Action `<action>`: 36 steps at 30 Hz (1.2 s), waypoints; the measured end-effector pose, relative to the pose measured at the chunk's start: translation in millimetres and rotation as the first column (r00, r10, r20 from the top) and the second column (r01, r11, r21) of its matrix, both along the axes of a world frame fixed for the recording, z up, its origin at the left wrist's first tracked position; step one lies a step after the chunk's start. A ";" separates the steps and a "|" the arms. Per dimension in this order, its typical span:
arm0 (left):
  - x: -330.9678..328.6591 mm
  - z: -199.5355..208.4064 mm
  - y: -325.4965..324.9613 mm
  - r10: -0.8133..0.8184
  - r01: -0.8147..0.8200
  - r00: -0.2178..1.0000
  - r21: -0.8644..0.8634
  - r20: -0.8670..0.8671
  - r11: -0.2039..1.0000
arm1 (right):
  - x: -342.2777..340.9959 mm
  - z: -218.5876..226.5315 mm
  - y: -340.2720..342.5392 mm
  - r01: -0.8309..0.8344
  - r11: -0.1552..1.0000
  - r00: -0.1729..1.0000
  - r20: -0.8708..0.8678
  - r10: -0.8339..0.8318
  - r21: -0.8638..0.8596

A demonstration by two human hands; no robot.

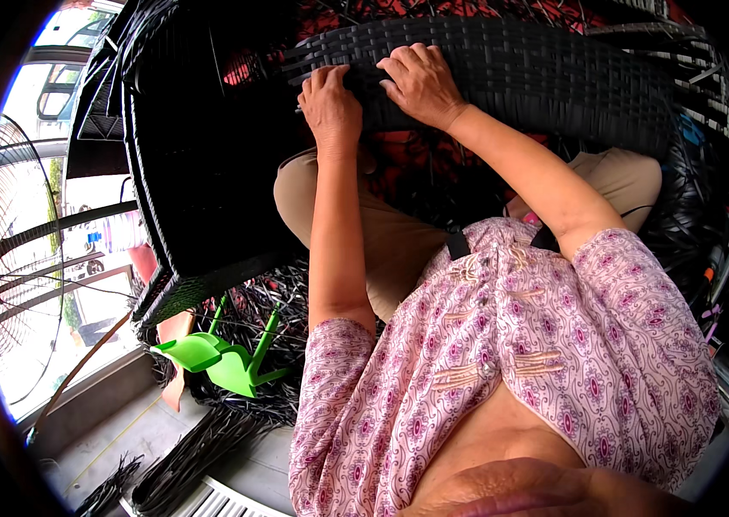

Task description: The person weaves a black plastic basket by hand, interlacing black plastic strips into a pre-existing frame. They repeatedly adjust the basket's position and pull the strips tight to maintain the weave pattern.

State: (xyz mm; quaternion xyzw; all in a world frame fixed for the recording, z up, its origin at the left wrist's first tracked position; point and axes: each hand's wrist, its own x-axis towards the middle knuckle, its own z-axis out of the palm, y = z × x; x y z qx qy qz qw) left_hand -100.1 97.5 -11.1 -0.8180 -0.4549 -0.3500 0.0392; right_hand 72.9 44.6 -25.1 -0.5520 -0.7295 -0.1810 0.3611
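Note:
A long curved panel (545,73) of flat black strips, woven over and under, lies across the far side of my lap. Loose strip ends stick out at its left end. There my left hand (332,108) has its fingers bent over the weave at the lower edge. Just to the right, my right hand (421,84) rests on the panel with curled fingers pressed onto the strips. What is under the fingertips of either hand is hidden.
A large black woven frame (145,172) stands at the left. Behind it is a fan (15,250) by the bright windows. A small green plastic chair (231,366) lies among tangled black strips. A strip bundle (183,457) lies on the floor at the lower left.

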 end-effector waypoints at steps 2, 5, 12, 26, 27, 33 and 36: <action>3.0 -1.8 -2.6 0.014 -0.015 0.995 0.000 -0.095 1.000 | -0.9 1.2 -3.4 0.020 1.000 1.000 0.011 -0.020 -0.020; 10.2 -4.9 -7.1 0.075 -0.080 0.983 -0.024 -0.167 0.997 | -2.9 3.5 -2.4 0.050 0.997 0.999 0.007 -0.050 -0.063; 18.7 -6.7 -13.9 0.096 -0.109 0.990 -0.122 -0.102 0.987 | -3.2 4.1 -1.2 0.050 0.995 0.998 -0.021 -0.052 -0.088; 23.8 3.1 -8.9 0.118 -0.162 0.979 -0.284 -0.165 0.945 | 61.0 8.0 -54.9 0.215 0.974 0.977 0.020 -0.214 -0.068; 24.6 4.0 -7.5 0.123 -0.165 0.978 -0.265 -0.170 0.950 | 63.7 9.2 -55.8 0.219 0.973 0.976 0.020 -0.218 -0.068; 49.1 19.9 -25.0 0.059 -0.092 0.986 -0.210 -0.157 0.973 | 70.0 10.4 -51.6 0.236 0.969 0.972 0.006 -0.236 -0.071; 69.6 10.5 -30.0 -0.092 0.078 0.987 -0.111 -0.132 0.991 | 67.7 12.3 -52.5 0.238 0.963 0.970 -0.010 -0.241 -0.129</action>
